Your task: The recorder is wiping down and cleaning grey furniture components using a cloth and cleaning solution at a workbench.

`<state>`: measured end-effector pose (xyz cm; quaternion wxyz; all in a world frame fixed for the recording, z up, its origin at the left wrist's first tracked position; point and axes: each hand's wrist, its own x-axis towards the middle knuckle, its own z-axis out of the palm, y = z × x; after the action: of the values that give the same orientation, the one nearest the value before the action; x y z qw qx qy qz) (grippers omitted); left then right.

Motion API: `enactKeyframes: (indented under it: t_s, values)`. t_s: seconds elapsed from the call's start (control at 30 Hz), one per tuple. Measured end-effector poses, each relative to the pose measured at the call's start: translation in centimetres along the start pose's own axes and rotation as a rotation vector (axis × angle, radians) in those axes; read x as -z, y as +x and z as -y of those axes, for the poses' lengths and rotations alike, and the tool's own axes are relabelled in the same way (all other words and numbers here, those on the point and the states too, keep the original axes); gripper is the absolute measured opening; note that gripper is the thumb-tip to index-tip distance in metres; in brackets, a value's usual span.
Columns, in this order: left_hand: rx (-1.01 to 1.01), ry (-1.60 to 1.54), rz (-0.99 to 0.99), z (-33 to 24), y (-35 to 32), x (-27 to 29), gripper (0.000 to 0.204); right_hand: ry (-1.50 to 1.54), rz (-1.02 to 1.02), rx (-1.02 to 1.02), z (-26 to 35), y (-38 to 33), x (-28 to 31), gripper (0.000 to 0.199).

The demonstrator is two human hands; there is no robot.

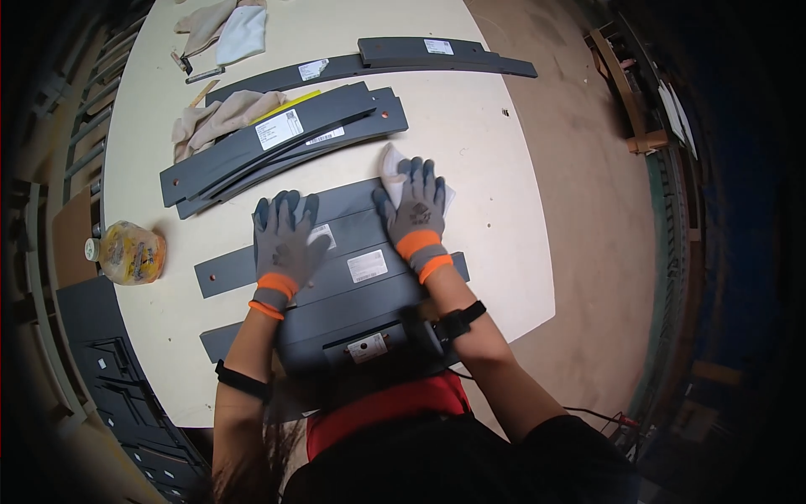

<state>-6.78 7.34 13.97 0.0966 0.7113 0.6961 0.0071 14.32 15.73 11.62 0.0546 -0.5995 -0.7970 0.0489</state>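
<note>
Boards (336,290), dark grey, side by side on the white counter (495,168), right up close to the body! Left hand (285,235) open and flat on top, fingers pointing forward. Right hand (417,206) open too, fingers stretched out over a white cloth (391,164) at the far edge. Just beyond, a stack of planks (218,164), also grey. Off to the left, a plastic bottle (138,252) near the counter's rim.
</note>
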Motion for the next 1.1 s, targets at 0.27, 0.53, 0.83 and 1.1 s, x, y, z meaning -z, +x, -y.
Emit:
enactKeyframes:
  t_s: [0.27,0.53,0.83,1.1]
  values:
    - [-0.030,0.037,-0.146,-0.1,0.2,-0.5,0.059,0.050,0.014,0.106,0.0,-0.5,1.2,0.073]
    - [-0.043,-0.001,-0.120,0.3,0.1,-1.0,0.059,0.240,0.358,0.434,3.4,-8.2,1.9,0.077]
    - [-0.054,0.033,-0.271,-0.9,-1.6,-1.7,0.057,0.153,0.229,0.244,-1.3,-9.1,2.1,0.077]
    - [-0.038,0.021,-0.070,-4.8,-5.9,-0.8,0.067,0.103,0.179,0.092,-7.6,-11.3,3.8,0.075]
